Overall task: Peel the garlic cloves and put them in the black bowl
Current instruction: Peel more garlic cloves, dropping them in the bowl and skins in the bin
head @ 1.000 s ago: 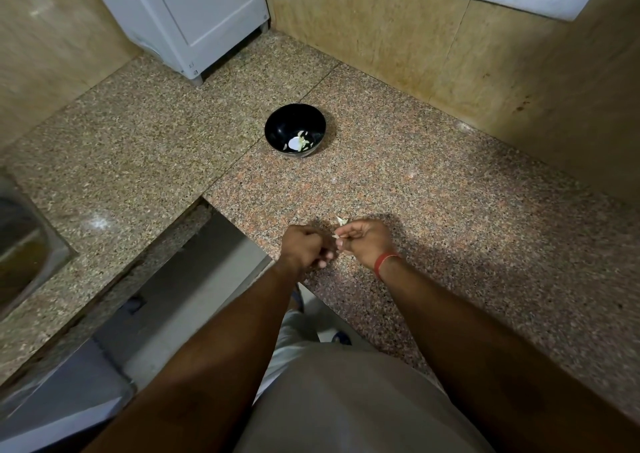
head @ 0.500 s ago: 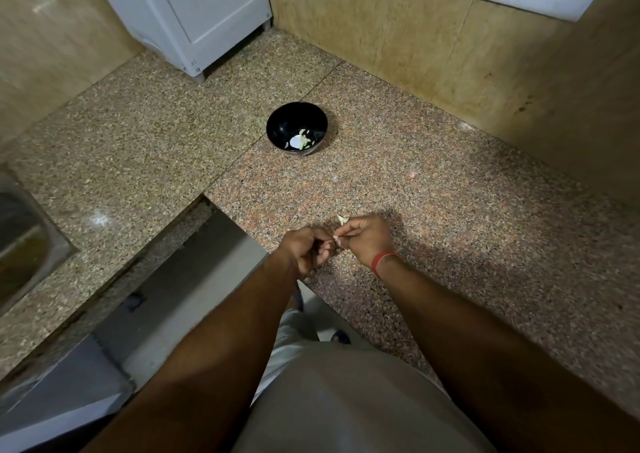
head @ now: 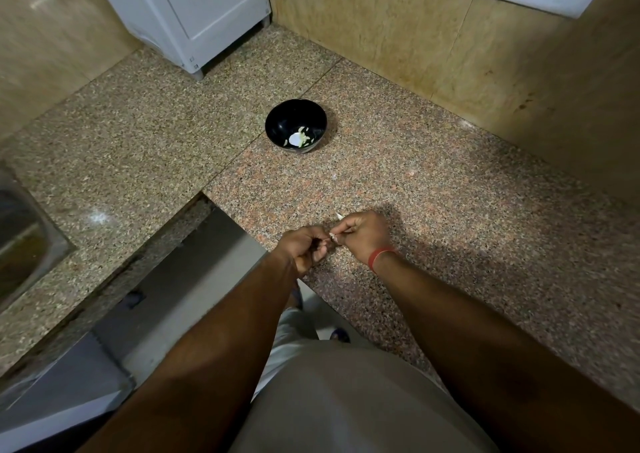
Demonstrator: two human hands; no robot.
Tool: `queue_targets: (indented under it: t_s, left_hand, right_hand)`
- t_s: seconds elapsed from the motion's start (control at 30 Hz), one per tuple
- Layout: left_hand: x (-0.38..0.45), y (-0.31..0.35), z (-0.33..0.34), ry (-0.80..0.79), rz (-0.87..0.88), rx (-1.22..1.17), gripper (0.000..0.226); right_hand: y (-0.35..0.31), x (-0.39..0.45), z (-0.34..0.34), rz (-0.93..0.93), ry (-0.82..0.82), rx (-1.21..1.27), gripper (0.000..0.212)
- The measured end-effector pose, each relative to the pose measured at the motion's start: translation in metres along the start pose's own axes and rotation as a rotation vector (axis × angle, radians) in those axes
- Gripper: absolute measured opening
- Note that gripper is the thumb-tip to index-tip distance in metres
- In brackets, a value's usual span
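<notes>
I see both sets of fingers curled in tight. My left hand point(head: 304, 246) and right hand point(head: 363, 233) pinch one small garlic clove point(head: 332, 237) between them, over the near edge of the granite counter point(head: 450, 193). The black bowl point(head: 296, 125), already holding pale pieces, sits well apart. A slippery clove could pop loose here and fall off that edge to the floor.

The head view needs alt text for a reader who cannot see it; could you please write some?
A person's left hand and right hand pinch a small garlic clove together over a speckled granite counter. Farther back sits a black bowl with a few pale pieces in it.
</notes>
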State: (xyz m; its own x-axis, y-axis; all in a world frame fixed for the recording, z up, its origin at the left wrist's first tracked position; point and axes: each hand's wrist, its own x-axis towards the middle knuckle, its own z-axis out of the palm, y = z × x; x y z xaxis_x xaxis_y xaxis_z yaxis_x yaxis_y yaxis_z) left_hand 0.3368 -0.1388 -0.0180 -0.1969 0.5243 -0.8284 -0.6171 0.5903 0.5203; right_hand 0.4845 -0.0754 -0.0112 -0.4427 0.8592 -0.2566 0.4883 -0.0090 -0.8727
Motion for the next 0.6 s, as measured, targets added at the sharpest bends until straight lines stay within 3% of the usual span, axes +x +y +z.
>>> queue_targets:
  t_s: [0.13, 0.33, 0.6]
  left_hand:
    - [0.0019, -0.0007, 0.0009, -0.002, 0.0, 0.032, 0.014]
    - [-0.0017, 0.002, 0.0051, 0.0, 0.117, 0.154, 0.012]
    - [-0.0028, 0.0043, 0.0073, 0.031, 0.228, 0.295, 0.012]
  right_hand:
    - [-0.0033, 0.0014, -0.0015, 0.022, -0.017, 0.001, 0.017]
    - [-0.0022, 0.0043, -0.0074, 0.22, -0.093, 0.291, 0.023]
    - [-0.0009, 0.0023, -0.0083, 0.311, -0.1, 0.517, 0.015]
